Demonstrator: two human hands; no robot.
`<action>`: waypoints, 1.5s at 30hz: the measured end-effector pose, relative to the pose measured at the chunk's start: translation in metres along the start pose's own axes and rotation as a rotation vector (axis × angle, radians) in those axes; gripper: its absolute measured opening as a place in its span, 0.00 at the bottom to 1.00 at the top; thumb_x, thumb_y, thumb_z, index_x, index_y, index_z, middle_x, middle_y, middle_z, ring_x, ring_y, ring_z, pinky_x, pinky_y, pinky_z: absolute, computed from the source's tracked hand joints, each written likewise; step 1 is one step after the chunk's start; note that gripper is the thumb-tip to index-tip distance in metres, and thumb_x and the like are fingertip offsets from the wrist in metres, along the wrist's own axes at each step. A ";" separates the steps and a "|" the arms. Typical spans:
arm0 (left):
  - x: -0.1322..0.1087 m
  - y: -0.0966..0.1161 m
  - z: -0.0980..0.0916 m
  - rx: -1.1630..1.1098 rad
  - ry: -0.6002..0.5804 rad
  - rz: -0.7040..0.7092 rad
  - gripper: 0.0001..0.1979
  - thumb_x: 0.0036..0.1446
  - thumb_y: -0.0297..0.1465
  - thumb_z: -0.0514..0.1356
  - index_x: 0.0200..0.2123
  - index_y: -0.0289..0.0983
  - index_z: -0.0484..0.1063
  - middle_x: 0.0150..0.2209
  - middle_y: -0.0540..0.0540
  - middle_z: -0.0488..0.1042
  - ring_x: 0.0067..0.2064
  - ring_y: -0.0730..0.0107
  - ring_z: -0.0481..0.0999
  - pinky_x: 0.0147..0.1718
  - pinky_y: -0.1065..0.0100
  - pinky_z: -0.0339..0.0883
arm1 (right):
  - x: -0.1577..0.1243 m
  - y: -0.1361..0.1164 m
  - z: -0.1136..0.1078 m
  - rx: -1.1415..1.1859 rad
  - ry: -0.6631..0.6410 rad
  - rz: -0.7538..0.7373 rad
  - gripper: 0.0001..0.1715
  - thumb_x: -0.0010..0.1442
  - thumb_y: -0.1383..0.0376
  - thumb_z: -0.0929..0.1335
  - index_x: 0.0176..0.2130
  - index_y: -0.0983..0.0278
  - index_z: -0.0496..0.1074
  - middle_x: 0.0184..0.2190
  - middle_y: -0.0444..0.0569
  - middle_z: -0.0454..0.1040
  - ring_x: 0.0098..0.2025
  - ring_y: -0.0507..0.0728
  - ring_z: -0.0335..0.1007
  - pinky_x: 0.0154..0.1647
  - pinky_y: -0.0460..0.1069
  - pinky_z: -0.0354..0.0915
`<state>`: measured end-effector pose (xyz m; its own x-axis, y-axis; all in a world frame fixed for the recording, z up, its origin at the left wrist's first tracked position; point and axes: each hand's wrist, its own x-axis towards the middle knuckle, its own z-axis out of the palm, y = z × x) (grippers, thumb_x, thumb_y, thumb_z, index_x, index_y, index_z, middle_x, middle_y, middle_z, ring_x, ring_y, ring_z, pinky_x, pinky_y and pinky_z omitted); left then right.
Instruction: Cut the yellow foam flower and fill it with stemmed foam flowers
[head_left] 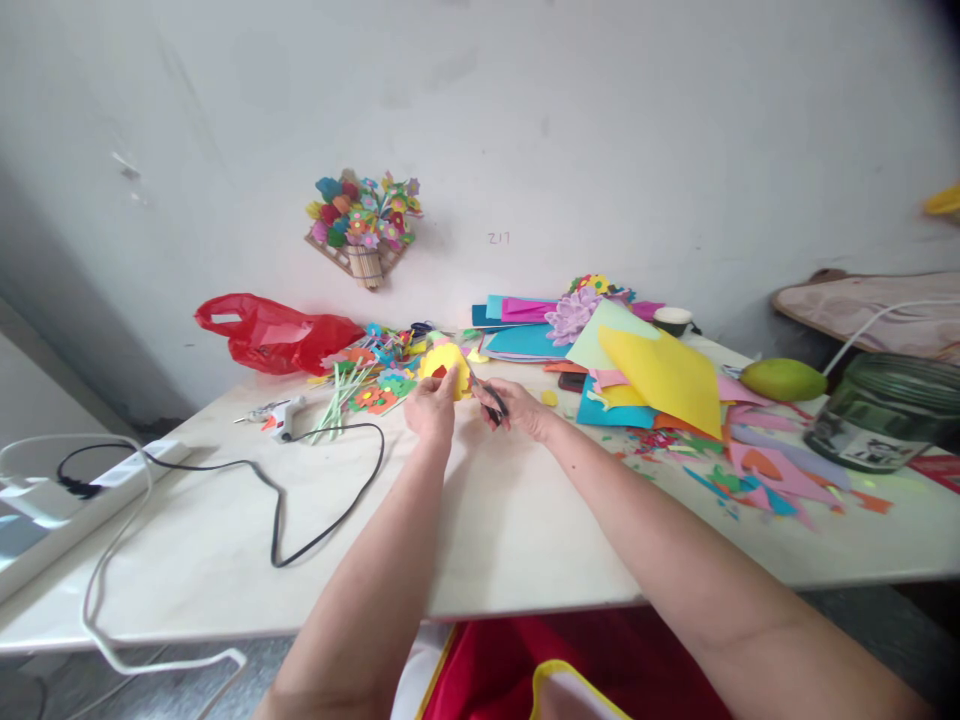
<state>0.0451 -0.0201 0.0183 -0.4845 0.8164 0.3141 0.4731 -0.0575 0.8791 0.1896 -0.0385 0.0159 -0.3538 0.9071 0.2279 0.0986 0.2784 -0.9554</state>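
Between the thumb and fingers of my left hand (433,402) is a yellow flower-shaped cutout (444,362) with a scalloped edge; a small red patch shows by the thumb. My right hand (517,403) is closed round dark-handled scissors (491,402). Their blades point up and left, at the right edge of the yellow cutout. Whether the blades touch the cutout I cannot tell. Just left of my left hand lie orange and green craft flowers (375,399) and a bunch of pale green sticks (337,400).
A glue gun (283,418) trails a black cord over the left of the table, near a power strip (97,495). Behind are a red plastic bag (277,335) and coloured sheets (660,375). Paper scraps (780,470), a yellow-green mango-like fruit (784,380) and a glass jar (885,410) lie right.
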 end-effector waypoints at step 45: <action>0.016 -0.003 -0.015 0.089 -0.083 0.121 0.24 0.48 0.53 0.55 0.18 0.39 0.70 0.17 0.51 0.67 0.24 0.71 0.66 0.24 0.70 0.53 | 0.003 0.006 -0.011 0.024 -0.073 0.050 0.22 0.53 0.49 0.67 0.27 0.65 0.64 0.18 0.40 0.65 0.15 0.45 0.59 0.12 0.41 0.47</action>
<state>0.0255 -0.0154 0.0259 -0.3600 0.8513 0.3817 0.5891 -0.1098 0.8005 0.1992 -0.0310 0.0130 -0.4157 0.8941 0.1666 0.0952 0.2250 -0.9697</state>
